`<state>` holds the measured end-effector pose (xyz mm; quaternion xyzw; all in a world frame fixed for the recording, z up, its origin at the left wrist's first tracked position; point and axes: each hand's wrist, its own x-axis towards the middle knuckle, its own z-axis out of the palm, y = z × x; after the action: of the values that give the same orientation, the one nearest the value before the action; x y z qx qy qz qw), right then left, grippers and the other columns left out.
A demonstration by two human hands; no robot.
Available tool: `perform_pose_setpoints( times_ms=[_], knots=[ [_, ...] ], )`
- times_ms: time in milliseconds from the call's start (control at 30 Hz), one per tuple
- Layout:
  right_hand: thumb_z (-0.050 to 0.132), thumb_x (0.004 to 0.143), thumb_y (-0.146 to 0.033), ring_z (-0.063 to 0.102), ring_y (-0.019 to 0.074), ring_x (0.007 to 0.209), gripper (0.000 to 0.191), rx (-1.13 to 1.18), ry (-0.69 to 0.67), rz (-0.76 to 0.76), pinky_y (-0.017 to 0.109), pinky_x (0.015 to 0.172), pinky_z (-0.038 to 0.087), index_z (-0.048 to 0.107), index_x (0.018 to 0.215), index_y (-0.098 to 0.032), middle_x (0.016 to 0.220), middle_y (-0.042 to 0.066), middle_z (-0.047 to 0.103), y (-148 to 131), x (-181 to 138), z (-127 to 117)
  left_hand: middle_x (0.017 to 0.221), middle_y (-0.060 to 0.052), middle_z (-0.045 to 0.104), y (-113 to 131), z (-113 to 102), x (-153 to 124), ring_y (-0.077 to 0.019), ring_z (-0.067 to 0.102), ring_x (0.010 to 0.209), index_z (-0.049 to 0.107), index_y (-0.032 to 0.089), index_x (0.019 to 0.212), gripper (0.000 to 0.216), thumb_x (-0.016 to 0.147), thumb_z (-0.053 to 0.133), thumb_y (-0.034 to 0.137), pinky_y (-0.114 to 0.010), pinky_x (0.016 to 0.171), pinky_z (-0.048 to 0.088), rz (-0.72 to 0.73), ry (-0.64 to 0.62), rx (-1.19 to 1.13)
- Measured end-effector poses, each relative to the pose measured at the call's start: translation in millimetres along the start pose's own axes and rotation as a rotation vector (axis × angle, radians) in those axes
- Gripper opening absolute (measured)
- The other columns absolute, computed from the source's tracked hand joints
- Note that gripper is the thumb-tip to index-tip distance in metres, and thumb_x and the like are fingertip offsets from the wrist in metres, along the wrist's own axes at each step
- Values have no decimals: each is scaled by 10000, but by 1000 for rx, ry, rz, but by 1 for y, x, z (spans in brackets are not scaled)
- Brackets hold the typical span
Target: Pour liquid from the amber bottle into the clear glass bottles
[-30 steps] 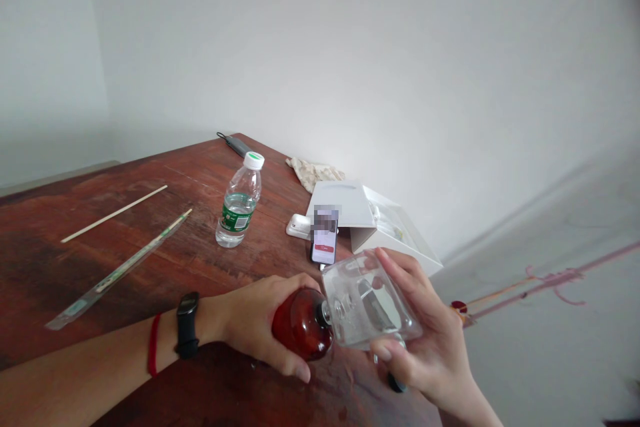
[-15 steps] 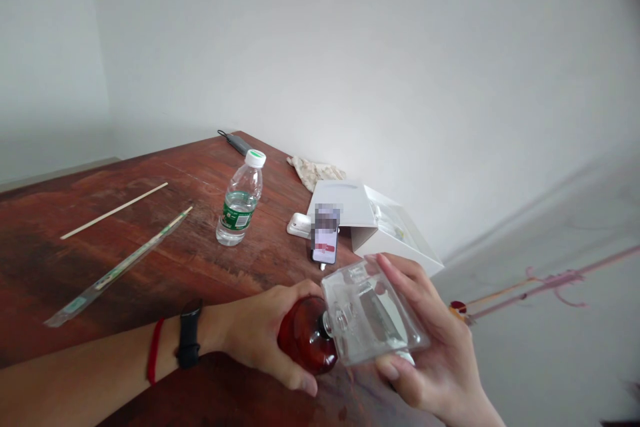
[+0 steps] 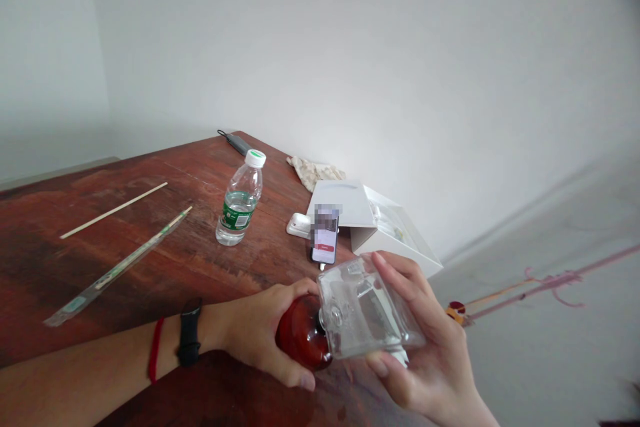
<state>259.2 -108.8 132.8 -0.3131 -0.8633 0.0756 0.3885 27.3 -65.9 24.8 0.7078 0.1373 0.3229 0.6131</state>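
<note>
My left hand is wrapped round a reddish-brown, glossy, rounded bottle, thumb in front and fingers behind it. In my right hand is a clear, squarish plastic bottle, tipped on its side with its neck end pointing left. That end meets the top of the brown bottle; the clear bottle covers the join, so whether the mouths line up cannot be seen. A pale label shows on the clear bottle's far side. A black watch and a red cord circle my left wrist.
On the wooden table stand a water bottle and a lit phone. Behind are a white box, a cloth and a grey pouch. Left lie a thin stick and a wrapped stick.
Both hands have shifted slightly left with their bottles. The clear bottle is turned a little, and its neck now sits closer over the brown bottle's top.
</note>
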Motion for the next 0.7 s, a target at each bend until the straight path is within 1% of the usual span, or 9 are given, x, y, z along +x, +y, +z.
perform_pose_setpoints(
  times_ms=[133,300,400,467,567,700],
  knots=[
    [669,994,-583,614,305,1274,676,4,8,-15,448,997,579,502,1608,-354,1412,103,586,1,3,2,1210,-64,759,-2,1,-1,-307,746,1063,529,231,1329,840,635,989,341,-430,948,605,-12,46,15],
    [682,983,-580,617,326,1271,670,5,25,-14,487,1014,575,524,1596,-358,1408,112,600,2,3,3,1222,-73,755,-2,0,-1,-321,745,1110,523,223,1345,840,649,980,330,-446,996,598,-16,29,4],
    [690,976,-577,610,335,1284,680,19,25,-10,503,1029,571,526,1597,-354,1420,116,594,3,2,4,1216,-73,761,-2,0,0,-317,747,1099,530,220,1309,797,656,974,329,-437,972,606,-5,13,-10],
    [694,971,-575,604,338,1293,685,30,23,-8,505,1030,573,526,1597,-353,1425,117,590,4,1,5,1248,-77,756,-3,-1,0,-316,743,1107,533,221,1304,783,661,968,321,-438,974,604,15,3,-13],
    [697,971,-562,600,345,1296,688,55,16,-1,520,1029,575,521,1601,-348,1424,122,584,5,3,6,1254,-84,753,-4,-1,1,-315,742,1116,520,218,1345,824,664,971,325,-445,989,602,26,8,-11],
    [680,987,-554,591,340,1297,670,87,1,-1,532,1046,566,520,1600,-336,1428,126,571,6,6,7,1237,-82,756,-6,-2,1,-313,745,1108,514,218,1364,862,655,985,351,-454,1003,601,2,9,-27]
  ],
)
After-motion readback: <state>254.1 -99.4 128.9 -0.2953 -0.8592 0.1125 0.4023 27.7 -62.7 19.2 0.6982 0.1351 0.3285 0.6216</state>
